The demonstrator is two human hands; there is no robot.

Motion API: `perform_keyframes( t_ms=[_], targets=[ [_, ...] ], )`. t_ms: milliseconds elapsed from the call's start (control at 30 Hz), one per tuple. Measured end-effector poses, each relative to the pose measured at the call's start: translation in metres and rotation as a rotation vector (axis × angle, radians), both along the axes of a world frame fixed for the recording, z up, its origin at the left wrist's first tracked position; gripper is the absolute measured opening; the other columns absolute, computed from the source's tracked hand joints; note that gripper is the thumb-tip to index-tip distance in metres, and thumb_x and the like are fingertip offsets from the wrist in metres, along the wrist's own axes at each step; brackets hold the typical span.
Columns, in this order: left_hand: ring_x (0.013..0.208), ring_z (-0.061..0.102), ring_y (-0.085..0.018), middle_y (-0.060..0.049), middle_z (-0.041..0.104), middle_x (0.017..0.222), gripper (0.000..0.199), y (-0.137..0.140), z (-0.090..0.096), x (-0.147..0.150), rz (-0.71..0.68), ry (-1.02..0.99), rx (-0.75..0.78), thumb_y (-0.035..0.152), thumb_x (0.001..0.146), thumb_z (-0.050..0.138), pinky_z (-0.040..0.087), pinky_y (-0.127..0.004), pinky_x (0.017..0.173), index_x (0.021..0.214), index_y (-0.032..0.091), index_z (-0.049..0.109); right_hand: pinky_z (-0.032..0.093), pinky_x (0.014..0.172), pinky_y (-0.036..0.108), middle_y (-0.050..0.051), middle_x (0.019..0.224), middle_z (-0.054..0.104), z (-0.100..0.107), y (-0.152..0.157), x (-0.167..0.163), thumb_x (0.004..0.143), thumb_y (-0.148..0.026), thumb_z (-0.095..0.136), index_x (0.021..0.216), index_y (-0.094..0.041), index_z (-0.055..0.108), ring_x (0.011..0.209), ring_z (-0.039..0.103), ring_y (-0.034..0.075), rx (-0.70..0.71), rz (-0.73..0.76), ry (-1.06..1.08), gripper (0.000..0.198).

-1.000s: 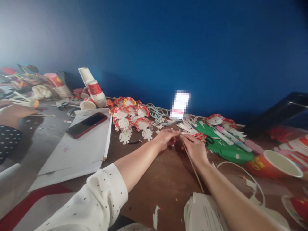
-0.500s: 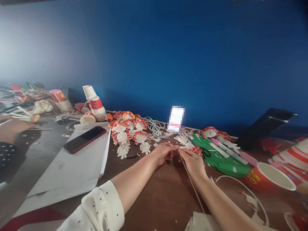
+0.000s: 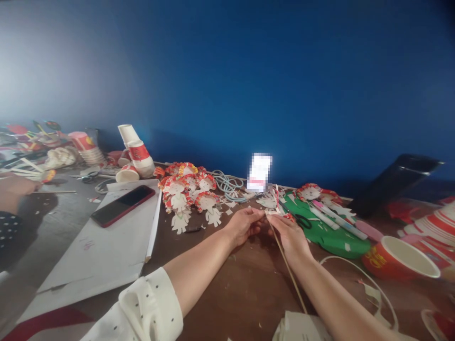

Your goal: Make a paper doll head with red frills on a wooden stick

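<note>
A thin wooden stick slants up from the table's near side, its upper end pinched in the fingertips of my right hand. My left hand is closed, thumb and fingers meeting at that same tip. Something small and pale shows between the two hands, too small to name. Just behind them a red-and-white paper strip sticks up. Paper figures with frilled red edges lie in a cluster beyond my left hand. Black-handled scissors rest right of my right hand.
Phone on a white board; paper cups behind. Right: green sheet, markers, red cup. Coiled cable and bright, blurred-out screen by the blue wall. Another person's hand at far left.
My hands stay together at the stick's tip, having shifted only slightly. The red-and-white strip now stands upright behind them. The view has moved a little.
</note>
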State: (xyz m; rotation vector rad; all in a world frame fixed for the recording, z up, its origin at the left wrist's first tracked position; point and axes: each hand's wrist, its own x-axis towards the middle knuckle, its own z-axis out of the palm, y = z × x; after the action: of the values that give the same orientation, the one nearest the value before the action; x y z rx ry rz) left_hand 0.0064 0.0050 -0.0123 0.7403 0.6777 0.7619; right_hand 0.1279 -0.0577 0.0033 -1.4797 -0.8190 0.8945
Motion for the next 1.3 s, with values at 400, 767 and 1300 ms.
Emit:
perform_keyframes(
  t_ms=[400, 767, 1300],
  targets=[
    [0.052, 0.05, -0.005, 0.0, 0.06, 0.064, 0.041, 0.002, -0.004, 0.0, -0.009, -0.021, 0.015, 0.037, 0.058, 0.089, 0.042, -0.017, 0.049, 0.073, 0.011, 0.06, 0.04, 0.053, 0.029, 0.0, 0.053, 0.061, 0.002, -0.005, 0.0, 0.065, -0.048, 0.074, 0.072, -0.021, 0.076, 0.052, 0.053, 0.017, 0.013, 0.078, 0.014, 0.028],
    [0.051, 0.047, -0.004, 0.002, 0.057, 0.06, 0.027, 0.002, 0.001, -0.002, 0.012, 0.111, -0.05, 0.028, 0.067, 0.085, 0.044, -0.018, 0.053, 0.071, 0.009, 0.066, 0.044, 0.058, 0.03, 0.002, 0.057, 0.066, 0.003, -0.009, 0.0, 0.071, -0.048, 0.067, 0.078, -0.018, 0.076, 0.058, 0.059, 0.019, 0.031, 0.073, -0.33, 0.033],
    [0.045, 0.048, -0.003, 0.0, 0.057, 0.055, 0.015, 0.001, 0.011, 0.001, 0.07, 0.196, -0.036, 0.014, 0.075, 0.076, 0.041, -0.016, 0.047, 0.068, 0.008, 0.065, 0.048, 0.07, 0.032, 0.004, 0.079, 0.072, -0.016, -0.01, -0.001, 0.079, -0.034, 0.056, 0.099, -0.018, 0.075, 0.066, 0.062, 0.019, 0.18, 0.113, -0.604, 0.031]
  ],
)
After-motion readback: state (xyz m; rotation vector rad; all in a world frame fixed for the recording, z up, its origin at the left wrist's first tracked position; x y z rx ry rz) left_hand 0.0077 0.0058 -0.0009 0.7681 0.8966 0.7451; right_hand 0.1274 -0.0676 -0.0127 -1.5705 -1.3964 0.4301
